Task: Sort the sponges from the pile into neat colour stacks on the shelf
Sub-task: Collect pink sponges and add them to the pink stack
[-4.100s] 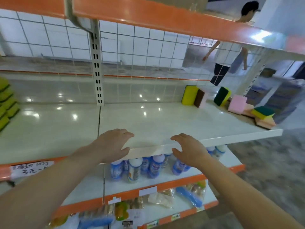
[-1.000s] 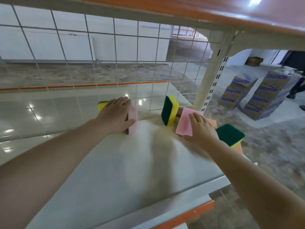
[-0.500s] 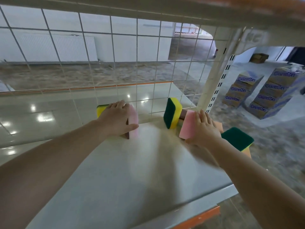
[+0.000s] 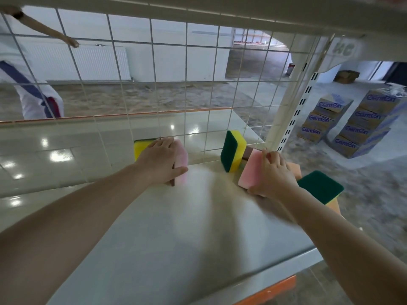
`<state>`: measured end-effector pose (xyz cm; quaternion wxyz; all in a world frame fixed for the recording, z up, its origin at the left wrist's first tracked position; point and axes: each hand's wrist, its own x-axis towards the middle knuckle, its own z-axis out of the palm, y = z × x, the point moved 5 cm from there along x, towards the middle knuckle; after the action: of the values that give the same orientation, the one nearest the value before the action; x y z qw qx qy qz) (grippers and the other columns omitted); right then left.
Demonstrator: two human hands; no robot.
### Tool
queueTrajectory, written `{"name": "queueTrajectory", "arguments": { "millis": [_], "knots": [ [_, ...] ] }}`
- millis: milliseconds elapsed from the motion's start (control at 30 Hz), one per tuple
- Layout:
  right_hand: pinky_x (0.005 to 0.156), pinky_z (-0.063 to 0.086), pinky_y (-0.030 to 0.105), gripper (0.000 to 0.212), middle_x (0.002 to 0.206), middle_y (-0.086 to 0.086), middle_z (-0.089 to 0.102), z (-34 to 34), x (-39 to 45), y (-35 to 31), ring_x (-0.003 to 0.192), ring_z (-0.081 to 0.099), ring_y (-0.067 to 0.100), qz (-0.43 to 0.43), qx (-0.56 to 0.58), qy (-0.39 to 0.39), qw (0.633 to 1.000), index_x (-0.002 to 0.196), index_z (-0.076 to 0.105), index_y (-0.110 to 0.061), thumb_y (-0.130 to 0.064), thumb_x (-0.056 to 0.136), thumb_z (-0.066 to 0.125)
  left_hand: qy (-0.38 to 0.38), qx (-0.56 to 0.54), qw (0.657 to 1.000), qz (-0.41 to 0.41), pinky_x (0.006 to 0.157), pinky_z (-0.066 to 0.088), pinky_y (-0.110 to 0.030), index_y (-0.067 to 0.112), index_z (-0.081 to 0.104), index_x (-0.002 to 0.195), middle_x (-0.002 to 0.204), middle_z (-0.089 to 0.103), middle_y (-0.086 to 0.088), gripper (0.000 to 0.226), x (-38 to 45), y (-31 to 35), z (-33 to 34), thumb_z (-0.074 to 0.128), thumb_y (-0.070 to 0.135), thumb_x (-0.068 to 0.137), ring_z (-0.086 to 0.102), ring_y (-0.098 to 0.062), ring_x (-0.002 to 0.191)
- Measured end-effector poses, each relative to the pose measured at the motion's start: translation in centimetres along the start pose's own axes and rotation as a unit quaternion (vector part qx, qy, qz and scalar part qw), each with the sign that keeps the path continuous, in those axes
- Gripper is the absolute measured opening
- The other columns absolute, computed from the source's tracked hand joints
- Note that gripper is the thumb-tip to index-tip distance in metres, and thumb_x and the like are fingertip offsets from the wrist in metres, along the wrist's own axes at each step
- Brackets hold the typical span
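Tilting upward since half a second ago, the pink sponge (image 4: 250, 172) rises off the pile under the right hand's (image 4: 274, 176) curled fingers, while the left hand (image 4: 159, 161) keeps clasping the upright pale-pink sponge (image 4: 181, 164) on the shelf (image 4: 176, 238), suggesting pinks will be paired.
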<state>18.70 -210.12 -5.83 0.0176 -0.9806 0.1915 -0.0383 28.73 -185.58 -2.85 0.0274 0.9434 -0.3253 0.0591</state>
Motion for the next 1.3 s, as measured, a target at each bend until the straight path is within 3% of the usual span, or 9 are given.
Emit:
{"name": "queueTrajectory", "arguments": {
  "millis": [533, 700, 867, 1000, 1133, 1300],
  "knots": [
    [0.109, 0.024, 0.035, 0.131, 0.135, 0.008, 0.019, -0.1, -3.6, -3.1, 0.129, 0.02, 0.029, -0.036, 0.031, -0.034, 0.998, 0.146, -0.004, -0.003, -0.057, 0.057, 0.075, 0.025, -0.034, 0.999, 0.031, 0.098, 0.033, -0.034, 0.009, 0.039, 0.125, 0.13, 0.042, -0.011, 0.061, 0.1, 1.2, -0.7, 0.065, 0.04, 0.08, 0.041, -0.03, 0.121],
    [0.098, 0.025, 0.027, 0.112, 0.126, 0.006, 0.022, 0.2, -4.9, -4.1, 0.121, 0.022, 0.028, -0.053, 0.045, -0.066, 0.995, 0.139, 0.014, -0.008, -0.055, 0.058, 0.076, 0.041, -0.041, 0.997, 0.05, 0.092, 0.038, -0.034, 0.012, 0.03, 0.139, 0.134, 0.033, -0.008, 0.081, -0.7, 1.7, -1.2, 0.07, 0.043, 0.075, 0.036, -0.027, 0.123],
    [0.084, 0.025, 0.023, 0.099, 0.105, 0.0, 0.018, 0.9, -6.2, -4.7, 0.112, 0.028, 0.023, -0.043, 0.074, -0.107, 0.991, 0.13, 0.03, -0.01, -0.055, 0.056, 0.077, 0.062, -0.062, 0.994, 0.06, 0.088, 0.043, -0.034, 0.012, 0.033, 0.137, 0.129, 0.033, -0.006, 0.085, -2.2, 2.4, -1.9, 0.069, 0.051, 0.07, 0.034, -0.024, 0.119],
    [0.082, 0.028, 0.024, 0.094, 0.105, 0.0, 0.02, 0.8, -7.2, -5.0, 0.111, 0.03, 0.023, -0.042, 0.073, -0.104, 0.991, 0.125, 0.033, -0.011, -0.054, 0.055, 0.077, 0.048, -0.08, 0.995, 0.041, 0.091, 0.04, -0.034, 0.013, 0.026, 0.142, 0.134, 0.031, -0.005, 0.093, -3.5, 2.7, -1.7, 0.068, 0.053, 0.07, 0.031, -0.024, 0.122],
    [0.079, 0.03, 0.025, 0.089, 0.104, -0.001, 0.021, 0.4, -8.3, -5.4, 0.106, 0.03, 0.021, -0.049, 0.078, -0.102, 0.99, 0.121, 0.035, -0.012, -0.054, 0.055, 0.076, 0.047, -0.086, 0.995, 0.02, 0.084, 0.036, -0.027, 0.015, 0.024, 0.143, 0.132, 0.035, -0.003, 0.092, -5.1, 3.0, -1.6, 0.066, 0.053, 0.071, 0.031, -0.022, 0.121],
    [0.076, 0.032, 0.027, 0.085, 0.104, -0.001, 0.021, -0.3, -9.9, -6.2, 0.108, 0.03, 0.021, -0.077, 0.07, -0.112, 0.988, 0.12, 0.034, -0.013, -0.054, 0.057, 0.075, 0.059, -0.1, 0.993, 0.009, 0.089, 0.039, -0.032, 0.013, 0.036, 0.135, 0.127, 0.038, -0.003, 0.081, -7.8, 3.5, -2.1, 0.068, 0.05, 0.071, 0.031, -0.023, 0.118]
  ]
}}
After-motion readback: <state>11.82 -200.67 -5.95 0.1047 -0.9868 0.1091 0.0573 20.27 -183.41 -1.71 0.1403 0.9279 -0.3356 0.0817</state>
